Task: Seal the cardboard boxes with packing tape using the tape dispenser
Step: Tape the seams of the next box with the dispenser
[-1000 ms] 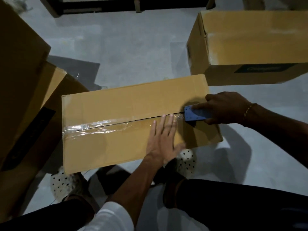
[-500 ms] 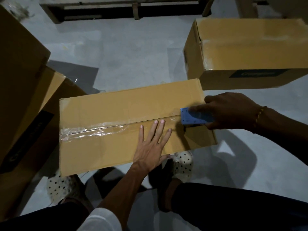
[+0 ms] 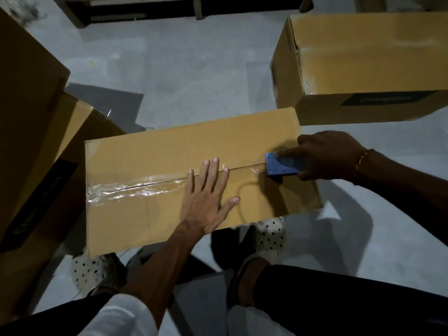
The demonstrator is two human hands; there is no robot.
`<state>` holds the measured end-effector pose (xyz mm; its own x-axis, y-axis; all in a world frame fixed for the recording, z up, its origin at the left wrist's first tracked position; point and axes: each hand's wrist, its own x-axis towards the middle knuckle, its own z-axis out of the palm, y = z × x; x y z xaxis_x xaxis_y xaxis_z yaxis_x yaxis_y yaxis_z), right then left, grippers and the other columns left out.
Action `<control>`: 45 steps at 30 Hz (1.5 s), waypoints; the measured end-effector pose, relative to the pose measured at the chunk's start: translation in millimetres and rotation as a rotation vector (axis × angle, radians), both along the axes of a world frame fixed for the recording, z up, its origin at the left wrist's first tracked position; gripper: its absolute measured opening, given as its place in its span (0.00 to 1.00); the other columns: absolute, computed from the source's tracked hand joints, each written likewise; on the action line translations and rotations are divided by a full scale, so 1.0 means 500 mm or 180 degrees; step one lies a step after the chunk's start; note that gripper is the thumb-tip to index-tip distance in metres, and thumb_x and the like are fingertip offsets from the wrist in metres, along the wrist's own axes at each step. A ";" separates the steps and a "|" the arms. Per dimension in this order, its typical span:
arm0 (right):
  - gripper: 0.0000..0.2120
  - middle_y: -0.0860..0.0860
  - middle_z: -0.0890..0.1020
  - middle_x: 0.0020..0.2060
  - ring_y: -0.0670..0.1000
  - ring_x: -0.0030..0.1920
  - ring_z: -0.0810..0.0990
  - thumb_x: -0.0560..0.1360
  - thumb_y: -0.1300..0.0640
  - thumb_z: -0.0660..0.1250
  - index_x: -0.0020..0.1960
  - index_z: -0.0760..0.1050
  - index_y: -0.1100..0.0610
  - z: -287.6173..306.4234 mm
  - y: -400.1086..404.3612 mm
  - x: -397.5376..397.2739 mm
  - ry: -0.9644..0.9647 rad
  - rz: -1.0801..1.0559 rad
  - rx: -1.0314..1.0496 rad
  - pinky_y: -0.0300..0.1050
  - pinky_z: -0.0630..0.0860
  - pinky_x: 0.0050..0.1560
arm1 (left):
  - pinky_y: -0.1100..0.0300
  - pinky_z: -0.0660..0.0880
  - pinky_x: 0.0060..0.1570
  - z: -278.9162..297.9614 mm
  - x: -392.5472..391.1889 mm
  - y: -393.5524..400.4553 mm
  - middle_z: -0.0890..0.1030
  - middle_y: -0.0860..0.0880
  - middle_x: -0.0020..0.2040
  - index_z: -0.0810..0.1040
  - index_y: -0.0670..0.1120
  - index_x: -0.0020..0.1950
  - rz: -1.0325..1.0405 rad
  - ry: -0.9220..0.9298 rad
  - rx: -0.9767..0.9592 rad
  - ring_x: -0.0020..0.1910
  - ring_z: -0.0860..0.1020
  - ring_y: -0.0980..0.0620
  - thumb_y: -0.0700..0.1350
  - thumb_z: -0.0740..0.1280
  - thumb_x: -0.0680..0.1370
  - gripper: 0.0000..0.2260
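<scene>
Grey concrete floor (image 3: 194,76), several cardboard boxes around. Middle cardboard box (image 3: 169,151) lies flat in front of the person, clear packing tape (image 3: 135,189) already laid along the left part of its centre seam (image 3: 242,168). Step in hand looks like running the tape over the seam's right stretch toward the box end. Left hand (image 3: 206,202) is flat, fingers straight and spread, pressing the flaps down with fingertips on the seam; it grips nothing. Right hand (image 3: 332,154) grips the blue tape dispenser (image 3: 282,166), fingers curled round it, index finger on top, near the right end of the seam. Next move probably: pull the dispenser past the edge, fold tape down the end face, cut it. Another taped box (image 3: 375,59) sits upper right, more boxes (image 3: 29,117) at left.
</scene>
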<state>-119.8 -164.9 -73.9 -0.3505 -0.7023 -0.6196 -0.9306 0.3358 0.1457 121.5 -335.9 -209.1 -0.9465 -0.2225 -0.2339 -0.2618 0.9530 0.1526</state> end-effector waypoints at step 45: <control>0.36 0.49 0.71 0.54 0.47 0.43 0.72 0.76 0.34 0.61 0.78 0.48 0.35 0.005 0.162 -0.136 0.0330 0.0080 0.0377 0.39 0.73 0.38 | 0.42 0.44 0.78 0.017 -0.184 0.179 0.46 0.45 0.83 0.48 0.43 0.82 -0.0924 -0.0071 0.0189 0.81 0.44 0.45 0.68 0.46 0.80 0.39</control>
<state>-187.6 -83.7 -71.5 -0.4003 -0.6358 -0.6599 -0.9163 0.2875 0.2788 29.3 -246.1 -200.7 -0.9630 0.0715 -0.2598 0.0166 0.9781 0.2076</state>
